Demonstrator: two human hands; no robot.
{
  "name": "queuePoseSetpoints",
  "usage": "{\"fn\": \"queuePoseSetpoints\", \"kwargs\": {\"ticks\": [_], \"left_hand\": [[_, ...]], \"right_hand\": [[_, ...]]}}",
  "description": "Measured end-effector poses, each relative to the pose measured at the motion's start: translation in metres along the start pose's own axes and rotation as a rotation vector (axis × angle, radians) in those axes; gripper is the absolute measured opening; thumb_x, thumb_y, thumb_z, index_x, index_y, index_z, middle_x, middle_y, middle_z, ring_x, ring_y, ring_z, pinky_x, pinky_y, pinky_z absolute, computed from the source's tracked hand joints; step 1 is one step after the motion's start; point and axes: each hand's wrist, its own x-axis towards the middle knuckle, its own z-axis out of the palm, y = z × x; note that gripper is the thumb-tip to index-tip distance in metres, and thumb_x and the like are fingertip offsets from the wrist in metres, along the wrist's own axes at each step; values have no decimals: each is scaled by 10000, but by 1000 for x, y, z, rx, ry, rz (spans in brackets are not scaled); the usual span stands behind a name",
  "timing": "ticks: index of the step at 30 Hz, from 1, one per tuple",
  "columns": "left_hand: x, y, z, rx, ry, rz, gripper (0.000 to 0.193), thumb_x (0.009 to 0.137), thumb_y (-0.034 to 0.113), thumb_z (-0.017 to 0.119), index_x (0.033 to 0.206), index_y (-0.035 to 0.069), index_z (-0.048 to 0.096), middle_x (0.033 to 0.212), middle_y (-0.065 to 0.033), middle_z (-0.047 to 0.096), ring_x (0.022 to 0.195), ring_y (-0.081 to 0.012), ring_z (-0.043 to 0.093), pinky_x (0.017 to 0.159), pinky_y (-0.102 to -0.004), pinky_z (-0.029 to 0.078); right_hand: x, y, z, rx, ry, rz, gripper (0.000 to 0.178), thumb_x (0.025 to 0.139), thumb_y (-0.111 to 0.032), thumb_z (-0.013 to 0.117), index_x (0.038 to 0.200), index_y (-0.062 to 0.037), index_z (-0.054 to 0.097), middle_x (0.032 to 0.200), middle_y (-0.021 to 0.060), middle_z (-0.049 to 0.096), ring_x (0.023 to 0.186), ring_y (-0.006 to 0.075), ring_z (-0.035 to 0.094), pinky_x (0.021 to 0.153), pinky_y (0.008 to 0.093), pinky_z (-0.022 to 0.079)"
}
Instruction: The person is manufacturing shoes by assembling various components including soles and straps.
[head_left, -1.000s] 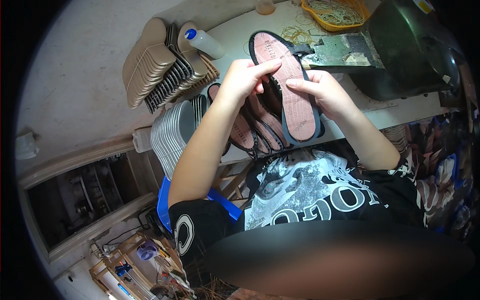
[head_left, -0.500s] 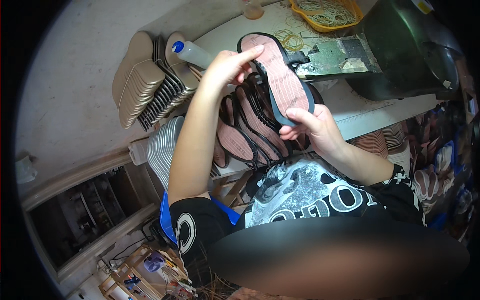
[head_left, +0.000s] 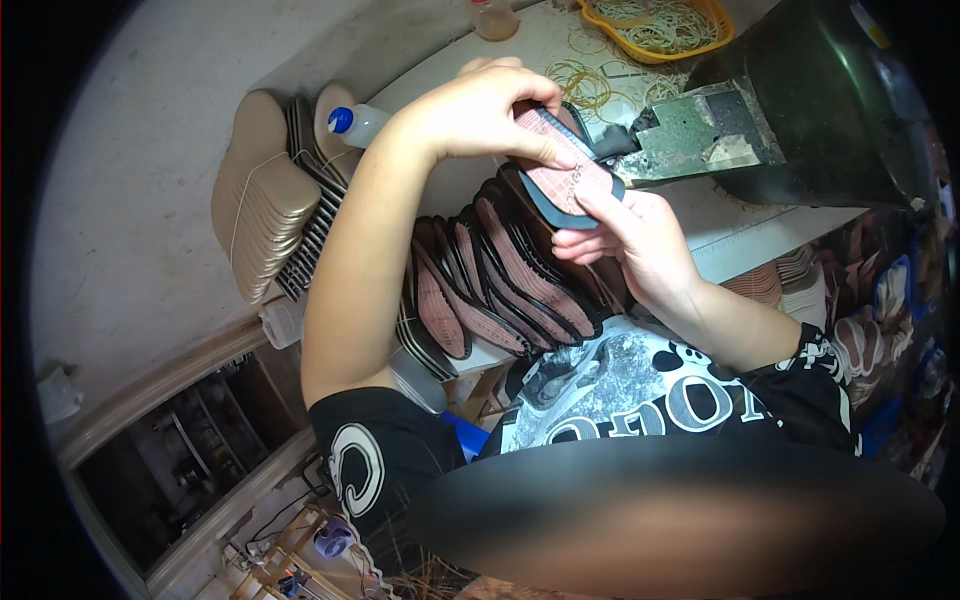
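Both hands are on a shoe insole (head_left: 565,183), pink on its face with a dark edge, held up beside the narrow end of a green machine. My left hand (head_left: 485,110) is closed on its far part, the thumb pressing on the pink face. At the near end, my right hand (head_left: 640,235) pinches it between thumb and fingers. The insole is bent, and its far part is largely hidden behind my left hand. Below my hands, a row of similar pink insoles (head_left: 522,240) with black edges stands on the table (head_left: 715,225).
The green machine (head_left: 715,125) fills the right side. Behind it lie loose rubber bands (head_left: 580,82) and a yellow basket (head_left: 645,50) of bands. Banded beige insoles (head_left: 255,195) and a blue-capped bottle (head_left: 362,124) stand at the left, near the wall.
The insole was held out nearly straight and is now bent. My left hand has moved from its far end to wrap over it, with the wrist turned. My right hand keeps its grip.
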Motion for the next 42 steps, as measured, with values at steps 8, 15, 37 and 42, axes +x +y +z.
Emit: {"fn": "queuePoseSetpoints", "kwargs": {"ticks": [8, 15, 37, 42], "left_hand": [[-32, 27, 13, -56, 4, -195, 424, 816, 425, 678, 848, 19, 562, 632, -90, 509, 591, -169, 478, 537, -323, 381], [-46, 46, 39, -446, 27, -445, 343, 908, 352, 628, 818, 24, 587, 666, 26, 547, 643, -56, 462, 547, -242, 380], [-53, 63, 57, -859, 46, -689, 355, 901, 351, 642, 785, 16, 658, 647, -4, 611, 507, -50, 504, 453, -209, 384], [-55, 59, 65, -898, 85, -693, 333, 909, 323, 641, 851, -4, 660, 726, -23, 652, 586, -53, 556, 524, -194, 429]], "right_hand": [[-1, -15, 1, -56, -5, 19, 473, 935, -411, 572, 983, 55, 634, 882, 173, 695, 789, 197, 704, 684, 239, 563], [1, -21, -5, -151, -45, 46, 498, 925, -444, 565, 1011, 39, 653, 901, 144, 699, 788, 185, 702, 684, 237, 565], [5, -17, -17, -84, -106, 57, 348, 921, -314, 583, 955, 22, 666, 854, 106, 698, 680, 138, 680, 595, 225, 569], [5, -17, -16, -74, -120, 50, 328, 920, -289, 590, 955, 28, 662, 861, 116, 698, 696, 143, 688, 588, 223, 576]]}}
